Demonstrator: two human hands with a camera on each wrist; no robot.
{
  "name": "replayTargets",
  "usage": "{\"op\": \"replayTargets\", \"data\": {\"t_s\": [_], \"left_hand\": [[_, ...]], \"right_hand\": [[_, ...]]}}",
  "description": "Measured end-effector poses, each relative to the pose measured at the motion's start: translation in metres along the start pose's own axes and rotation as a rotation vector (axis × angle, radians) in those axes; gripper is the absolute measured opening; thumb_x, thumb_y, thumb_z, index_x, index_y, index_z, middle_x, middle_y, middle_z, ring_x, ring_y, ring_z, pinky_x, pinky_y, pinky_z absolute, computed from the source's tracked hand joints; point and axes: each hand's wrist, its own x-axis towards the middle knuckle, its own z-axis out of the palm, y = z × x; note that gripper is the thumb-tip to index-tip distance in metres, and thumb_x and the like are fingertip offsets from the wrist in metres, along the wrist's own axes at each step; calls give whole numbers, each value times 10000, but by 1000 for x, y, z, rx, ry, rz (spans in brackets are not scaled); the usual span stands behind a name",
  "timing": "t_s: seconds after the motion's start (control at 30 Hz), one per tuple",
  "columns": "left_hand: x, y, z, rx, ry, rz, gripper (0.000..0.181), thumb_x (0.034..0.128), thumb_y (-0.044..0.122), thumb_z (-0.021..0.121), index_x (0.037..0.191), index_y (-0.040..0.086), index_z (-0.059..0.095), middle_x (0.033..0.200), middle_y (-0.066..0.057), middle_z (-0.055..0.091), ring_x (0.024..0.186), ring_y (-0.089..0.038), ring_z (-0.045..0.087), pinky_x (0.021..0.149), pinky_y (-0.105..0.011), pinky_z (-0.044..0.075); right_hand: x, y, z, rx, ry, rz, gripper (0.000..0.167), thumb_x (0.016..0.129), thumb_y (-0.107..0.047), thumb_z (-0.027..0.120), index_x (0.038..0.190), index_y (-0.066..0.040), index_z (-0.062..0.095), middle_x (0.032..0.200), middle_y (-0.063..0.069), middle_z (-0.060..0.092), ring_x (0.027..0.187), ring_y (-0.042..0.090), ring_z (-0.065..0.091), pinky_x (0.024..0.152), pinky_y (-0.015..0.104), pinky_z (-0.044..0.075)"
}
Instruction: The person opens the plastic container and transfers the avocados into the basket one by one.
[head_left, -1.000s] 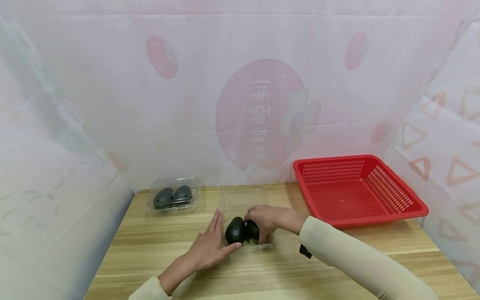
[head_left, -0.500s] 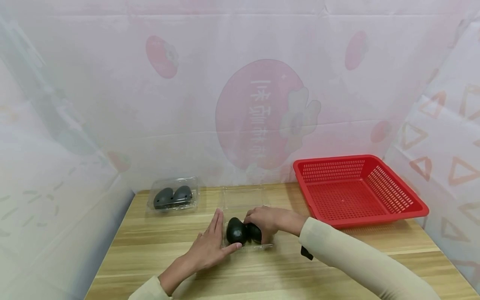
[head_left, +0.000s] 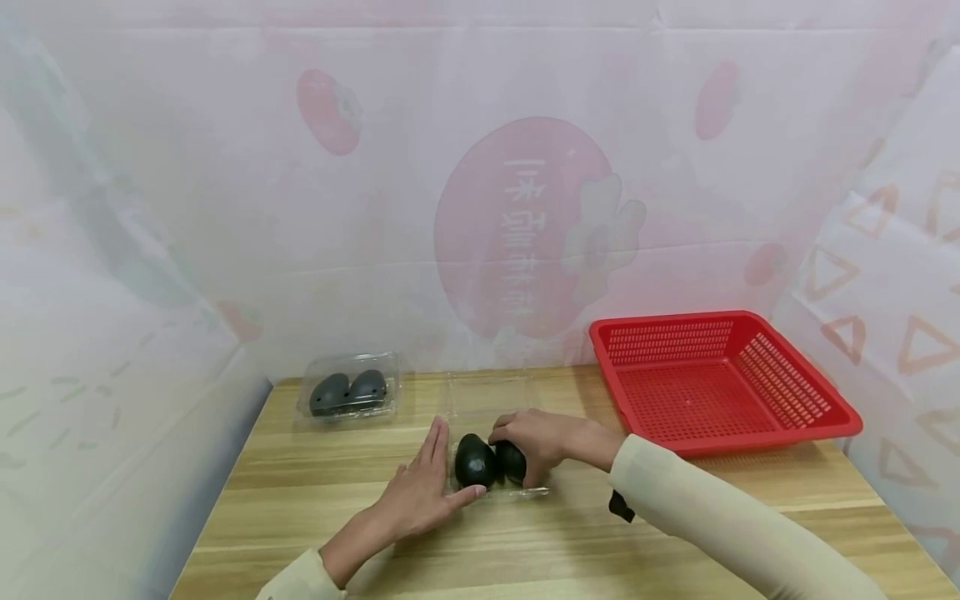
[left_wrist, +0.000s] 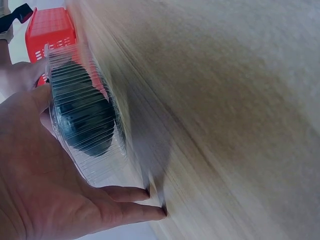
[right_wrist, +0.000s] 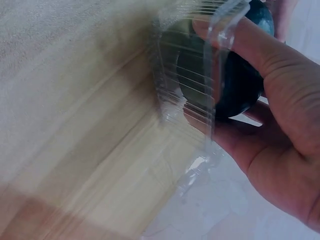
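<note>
One dark avocado (head_left: 512, 461), the right one of a pair in the clear box (head_left: 531, 492), was in the grip of the right hand (head_left: 538, 442), its fingers curled and its thumb reaching round the other side, as the right wrist view showed. The left hand (head_left: 420, 492) had nothing in its grasp; its fingers were held straight, two tips down on the table (head_left: 337, 467), and its thumb was against the front of the box. Compared with one second ago, the change was small: the left avocado (head_left: 476, 462) and its neighbour had shifted slightly to the right, although the head camera had also moved a little, and somewhat more of the gripped one was showing. To me this meant that the grip was being settled, because the avocado was still down in the box and not lifted out. The lid (head_left: 487, 393) lay turned back behind. The left hand had stayed in the same place, which probably helped the light box not to slide.
</note>
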Motion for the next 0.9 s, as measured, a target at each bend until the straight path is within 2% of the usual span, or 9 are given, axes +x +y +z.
{"op": "replayTargets", "data": {"t_s": [0.23,0.43,0.77,0.9], "left_hand": [[-1,0,0,-9,0,6,1208,932,797,578,1700,36,39,1780,-155,-25,1520,-449,375,1082,-810,321],[-1,0,0,-8,10,13,1210,930,802,572,1700,32,44,1779,-145,-33,1523,-449,369,1082,-808,326],[-1,1,0,-10,9,14,1196,945,751,611,1696,20,36,1776,-156,-38,1531,-451,353,1079,-815,322],[-1,1,-1,-11,10,15,1191,947,741,619,1696,17,40,1776,-160,-34,1538,-448,343,1080,-814,322]], "right_hand": [[-7,1,-8,13,11,2,804,702,-286,992,1407,-83,665,1425,72,641,1270,244,635,1060,346,528],[-14,5,-11,43,48,-12,808,697,-281,995,1404,-75,662,1406,64,645,1233,248,646,1033,347,541],[-21,20,-12,185,173,-105,753,705,-254,993,1347,-23,675,1337,73,693,1211,218,660,1029,334,541],[-22,22,-10,259,216,-105,739,716,-275,988,1344,-40,678,1321,60,707,1186,201,663,1014,340,542]]}}
